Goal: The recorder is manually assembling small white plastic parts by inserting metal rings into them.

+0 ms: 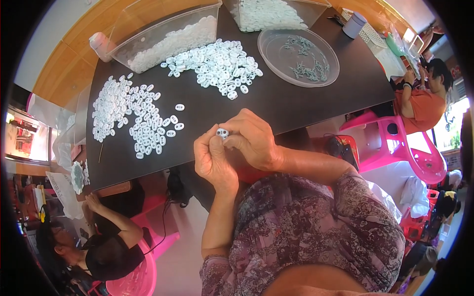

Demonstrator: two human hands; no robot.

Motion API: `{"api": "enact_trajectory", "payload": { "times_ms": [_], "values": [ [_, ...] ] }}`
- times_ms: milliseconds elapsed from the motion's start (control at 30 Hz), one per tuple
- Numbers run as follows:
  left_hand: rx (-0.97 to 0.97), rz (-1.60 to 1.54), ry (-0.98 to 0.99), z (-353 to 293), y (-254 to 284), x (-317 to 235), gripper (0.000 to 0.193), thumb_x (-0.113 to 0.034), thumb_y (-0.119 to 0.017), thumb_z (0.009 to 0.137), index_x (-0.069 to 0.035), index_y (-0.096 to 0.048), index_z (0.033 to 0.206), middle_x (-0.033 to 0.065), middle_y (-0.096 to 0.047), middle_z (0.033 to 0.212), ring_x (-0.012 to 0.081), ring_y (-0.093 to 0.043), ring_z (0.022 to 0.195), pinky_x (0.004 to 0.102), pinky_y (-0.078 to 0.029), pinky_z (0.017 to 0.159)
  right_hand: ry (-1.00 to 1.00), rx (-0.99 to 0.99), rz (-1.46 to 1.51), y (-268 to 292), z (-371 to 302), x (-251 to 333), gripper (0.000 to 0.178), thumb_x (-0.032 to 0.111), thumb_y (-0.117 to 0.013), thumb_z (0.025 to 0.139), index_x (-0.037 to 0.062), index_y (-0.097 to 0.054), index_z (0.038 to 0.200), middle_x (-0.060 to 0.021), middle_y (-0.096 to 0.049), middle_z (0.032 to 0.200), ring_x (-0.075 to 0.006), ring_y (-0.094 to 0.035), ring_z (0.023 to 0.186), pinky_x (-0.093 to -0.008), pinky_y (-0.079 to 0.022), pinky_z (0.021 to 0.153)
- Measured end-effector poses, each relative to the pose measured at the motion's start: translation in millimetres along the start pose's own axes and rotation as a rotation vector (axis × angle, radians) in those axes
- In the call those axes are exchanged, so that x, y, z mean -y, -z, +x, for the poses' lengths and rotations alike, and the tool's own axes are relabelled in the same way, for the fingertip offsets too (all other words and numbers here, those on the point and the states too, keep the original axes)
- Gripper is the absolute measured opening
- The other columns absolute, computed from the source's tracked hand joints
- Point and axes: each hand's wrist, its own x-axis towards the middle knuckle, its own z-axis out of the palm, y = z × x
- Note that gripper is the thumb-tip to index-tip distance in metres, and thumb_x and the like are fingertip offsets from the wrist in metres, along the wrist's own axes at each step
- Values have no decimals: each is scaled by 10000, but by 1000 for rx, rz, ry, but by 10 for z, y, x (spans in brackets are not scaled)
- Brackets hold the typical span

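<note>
A small white oval piece with two dark holes (pixel 222 132) is pinched between my two hands just off the table's near edge. My left hand (pixel 213 160) closes on it from the left with thumb and fingertips. From the right, my right hand (pixel 254 140) grips it too, its fingers curled and partly hiding it. Beyond my hands, many similar white ovals lie in a heap (pixel 224 64). To the left are a second heap (pixel 109 108) and a looser spread of ovals (pixel 150 126), with a few single ones toward my hands.
A round see-through lid (pixel 269 49) carries small teal strips (pixel 301 45). Two plastic bins of white pieces (pixel 175 42) (pixel 269 15) stand at the back of the dark table (pixel 340 101). A grey-lidded jar (pixel 354 24) is far right. People sit left (pixel 108 256) and right (pixel 424 111).
</note>
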Motion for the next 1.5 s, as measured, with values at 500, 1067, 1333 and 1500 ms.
{"api": "enact_trajectory", "payload": {
  "times_ms": [500,1067,1333,1500],
  "values": [
    [-38,133,-185,-47,-35,81,193,-156,-476,954,26,-540,964,25,-514,833,73,-474,732,206,-410,653,154,-56,-38,-22,-9,-11,265,-26,-646,659,-52,-586,916,-131,-603,766,-242,-537,605,-309,-434,538],
    [-81,37,-130,-31,-116,-33,215,-179,-493,948,29,-530,981,46,-562,846,64,-508,748,192,-433,660,197,-89,-28,-44,29,15,326,-40,-666,648,-46,-558,955,-138,-595,825,-244,-546,656,-313,-440,560],
    [-66,119,-268,-96,-57,43,172,-110,-479,941,31,-529,1026,52,-520,841,114,-495,735,249,-421,681,204,-117,-13,-112,0,45,264,-82,-604,660,-46,-539,914,-148,-584,822,-250,-533,637,-321,-437,544],
    [-119,189,-351,-119,-47,70,150,-3,-522,874,32,-519,1020,48,-498,818,128,-487,708,254,-403,629,218,-145,-31,-160,-3,96,308,-43,-658,665,-11,-515,936,-102,-523,782,-231,-485,621,-316,-390,532]
  ]
}}
